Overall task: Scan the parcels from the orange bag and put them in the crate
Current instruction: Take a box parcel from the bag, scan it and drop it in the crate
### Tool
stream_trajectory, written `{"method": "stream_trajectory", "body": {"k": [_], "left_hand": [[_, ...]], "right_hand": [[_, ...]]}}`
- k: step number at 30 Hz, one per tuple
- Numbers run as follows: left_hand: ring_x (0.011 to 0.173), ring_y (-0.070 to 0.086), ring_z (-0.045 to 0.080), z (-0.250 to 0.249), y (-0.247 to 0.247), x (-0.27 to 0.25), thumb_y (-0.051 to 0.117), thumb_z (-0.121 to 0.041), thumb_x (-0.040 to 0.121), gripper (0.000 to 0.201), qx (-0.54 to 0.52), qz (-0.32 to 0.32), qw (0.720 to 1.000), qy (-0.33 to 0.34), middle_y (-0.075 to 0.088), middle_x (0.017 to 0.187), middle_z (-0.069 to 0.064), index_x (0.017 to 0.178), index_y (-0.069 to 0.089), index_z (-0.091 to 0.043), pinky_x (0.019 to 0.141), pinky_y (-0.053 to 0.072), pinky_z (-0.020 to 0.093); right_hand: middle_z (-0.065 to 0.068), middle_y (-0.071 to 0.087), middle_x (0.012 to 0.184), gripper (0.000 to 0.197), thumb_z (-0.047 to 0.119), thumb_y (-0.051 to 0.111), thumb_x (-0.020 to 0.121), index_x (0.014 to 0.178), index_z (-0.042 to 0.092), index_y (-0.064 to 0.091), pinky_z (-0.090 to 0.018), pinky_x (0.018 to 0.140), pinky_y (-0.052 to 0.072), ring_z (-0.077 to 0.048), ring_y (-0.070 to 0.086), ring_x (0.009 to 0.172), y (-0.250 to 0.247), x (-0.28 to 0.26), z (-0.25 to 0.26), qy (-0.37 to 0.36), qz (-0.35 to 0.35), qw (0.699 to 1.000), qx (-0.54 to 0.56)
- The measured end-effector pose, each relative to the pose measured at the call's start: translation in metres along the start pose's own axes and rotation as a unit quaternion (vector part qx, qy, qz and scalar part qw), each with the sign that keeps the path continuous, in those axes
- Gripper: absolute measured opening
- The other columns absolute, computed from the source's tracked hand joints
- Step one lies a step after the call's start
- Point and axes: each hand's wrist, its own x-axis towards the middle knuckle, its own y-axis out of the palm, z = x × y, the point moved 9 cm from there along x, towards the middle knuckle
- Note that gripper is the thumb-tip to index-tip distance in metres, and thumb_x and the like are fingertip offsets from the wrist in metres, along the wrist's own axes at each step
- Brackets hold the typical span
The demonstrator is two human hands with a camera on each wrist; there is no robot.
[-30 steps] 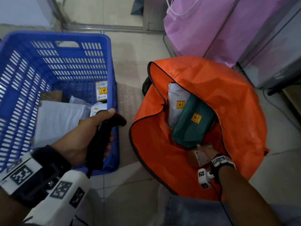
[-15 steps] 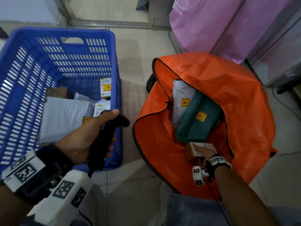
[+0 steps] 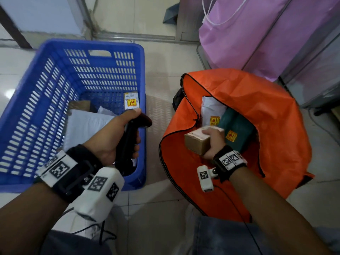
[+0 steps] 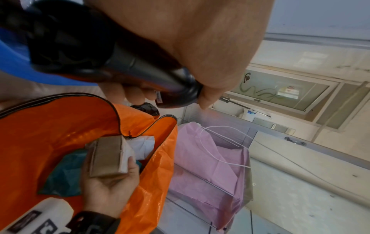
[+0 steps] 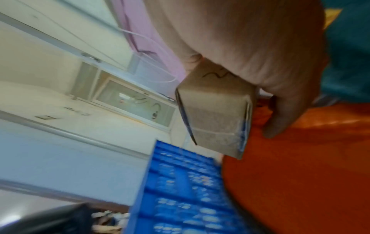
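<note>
Right hand [image 3: 214, 142] is gripping a small cardboard parcel [image 3: 197, 143] above the orange bag [image 3: 257, 100]; left hand [image 3: 112, 137] is clasping the black scanner [image 3: 128, 144] beside the blue crate [image 3: 55, 85].

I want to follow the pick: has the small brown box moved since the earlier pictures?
Yes. The small brown box has come up from the bottom of the orange bag, held by the right hand, and now sits near the bag's left zipper edge.
</note>
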Motion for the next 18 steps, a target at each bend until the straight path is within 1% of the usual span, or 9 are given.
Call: {"method": "stream_trajectory", "body": {"k": [2,5,7,10,11,13,15,16,18], "left_hand": [[0.05,0.051,0.022,-0.004,-0.003,-0.006,0.06,-0.063,0.093,0.067,-0.008,0.007,1.0,0.006,0.052,0.069,0.009,0.121,0.07,-0.003,0.043,0.047,0.028],[0.053,0.05,0.024,-0.012,-0.006,-0.016,0.059,-0.062,0.095,0.06,-0.023,0.016,0.999,0.021,0.051,0.067,0.01,0.112,0.069,-0.006,0.043,0.047,0.029],[0.053,0.05,0.025,-0.019,-0.007,-0.023,0.057,-0.062,0.096,0.061,-0.039,0.025,0.998,0.039,0.051,0.067,0.01,0.117,0.07,-0.006,0.044,0.047,0.03],[0.053,0.053,0.024,-0.03,-0.01,-0.037,0.053,-0.062,0.098,0.066,-0.042,0.045,0.995,0.073,0.054,0.067,0.01,0.125,0.067,-0.004,0.047,0.047,0.03],[0.053,0.055,0.024,-0.032,-0.009,-0.041,0.053,-0.063,0.098,0.067,-0.042,0.055,0.994,0.078,0.055,0.067,0.01,0.123,0.067,-0.003,0.048,0.048,0.031],[0.056,0.057,0.025,-0.036,-0.009,-0.054,0.056,-0.065,0.094,0.065,-0.041,0.083,0.992,0.081,0.057,0.071,0.011,0.104,0.065,-0.001,0.051,0.048,0.032],[0.058,0.059,0.026,-0.04,-0.008,-0.068,0.058,-0.066,0.092,0.062,-0.031,0.111,0.989,0.089,0.059,0.075,0.012,0.09,0.06,-0.005,0.052,0.049,0.033],[0.058,0.059,0.027,-0.042,-0.009,-0.074,0.058,-0.066,0.091,0.061,-0.025,0.12,0.988,0.099,0.06,0.076,0.013,0.09,0.061,-0.005,0.051,0.049,0.033],[0.058,0.06,0.027,-0.047,-0.009,-0.084,0.057,-0.066,0.092,0.063,-0.016,0.133,0.983,0.123,0.061,0.077,0.013,0.099,0.064,-0.004,0.049,0.049,0.032]], "right_hand": [[-0.021,0.071,0.122,0.04,0.009,0.061,0.091,0.131,0.008,0.058,-0.056,0.101,0.05,-0.038,0.067,0.113,0.038,-0.031,0.016,-0.044,0.061,0.997,0.01],[-0.015,0.074,0.117,0.032,0.003,0.057,0.093,0.124,0.01,0.063,-0.055,0.104,0.049,-0.035,0.069,0.109,0.08,-0.071,0.036,-0.116,0.157,0.981,-0.01],[-0.016,0.071,0.126,0.038,0.001,0.058,0.093,0.13,0.01,0.061,-0.057,0.105,0.048,-0.035,0.067,0.117,0.096,-0.093,0.044,-0.14,0.203,0.969,-0.027],[-0.017,0.064,0.138,0.052,-0.002,0.058,0.093,0.144,0.009,0.051,-0.057,0.106,0.048,-0.038,0.061,0.127,0.109,-0.131,0.054,-0.181,0.247,0.949,-0.075],[-0.017,0.062,0.14,0.054,-0.003,0.057,0.093,0.145,0.009,0.05,-0.057,0.104,0.05,-0.038,0.06,0.128,0.111,-0.142,0.058,-0.195,0.262,0.941,-0.089],[-0.017,0.061,0.142,0.056,-0.005,0.057,0.094,0.147,0.01,0.047,-0.057,0.101,0.052,-0.038,0.059,0.129,0.111,-0.163,0.062,-0.218,0.276,0.929,-0.116],[-0.016,0.06,0.142,0.055,0.0,0.059,0.096,0.148,0.012,0.047,-0.058,0.101,0.052,-0.037,0.06,0.129,0.107,-0.175,0.063,-0.227,0.28,0.924,-0.126],[-0.016,0.061,0.141,0.052,0.006,0.06,0.097,0.147,0.013,0.048,-0.059,0.101,0.051,-0.036,0.06,0.129,0.106,-0.178,0.064,-0.228,0.277,0.925,-0.127],[-0.016,0.063,0.14,0.048,0.021,0.061,0.099,0.146,0.015,0.051,-0.059,0.103,0.05,-0.035,0.06,0.129,0.102,-0.184,0.063,-0.226,0.268,0.928,-0.128]]}}
